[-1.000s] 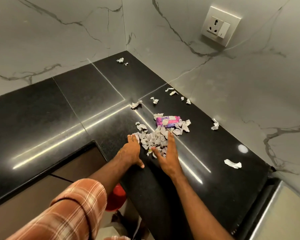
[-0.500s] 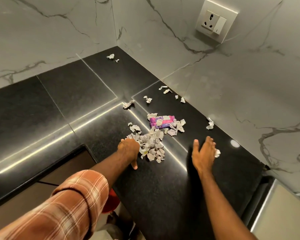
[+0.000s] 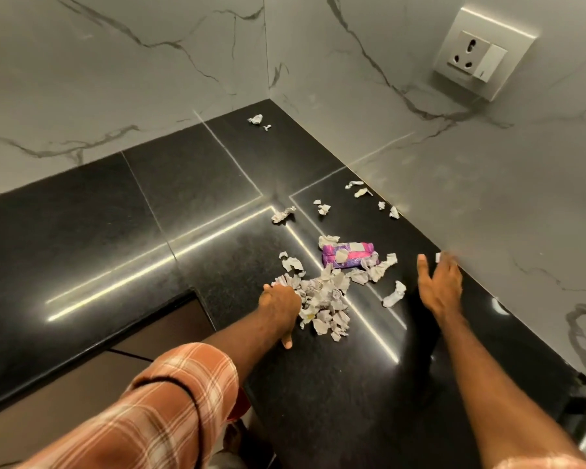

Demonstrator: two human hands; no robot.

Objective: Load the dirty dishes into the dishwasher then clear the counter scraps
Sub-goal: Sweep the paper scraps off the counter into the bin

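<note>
A heap of torn grey paper scraps (image 3: 323,301) lies on the black stone counter (image 3: 170,231). My left hand (image 3: 281,302) rests on the counter against the heap's left side, thumb pointing toward me. A purple and pink wrapper (image 3: 349,255) lies just behind the heap with more scraps on it. My right hand (image 3: 438,284) is flat with straight fingers by the right wall, its fingertips at a small white scrap (image 3: 438,257). One loose scrap (image 3: 394,294) lies between my hands. No dishes or dishwasher are in view.
More scraps sit near the corner (image 3: 256,119), at the tile joint (image 3: 282,214) and along the right wall (image 3: 362,192). Marble walls meet at the corner; a socket (image 3: 477,59) is on the right wall. The counter's front edge drops beside my left forearm.
My right hand left the heap, swept right to the wall, then moved farther along it. The scrap it reached now lies between my hands. My left hand stayed by the heap.
</note>
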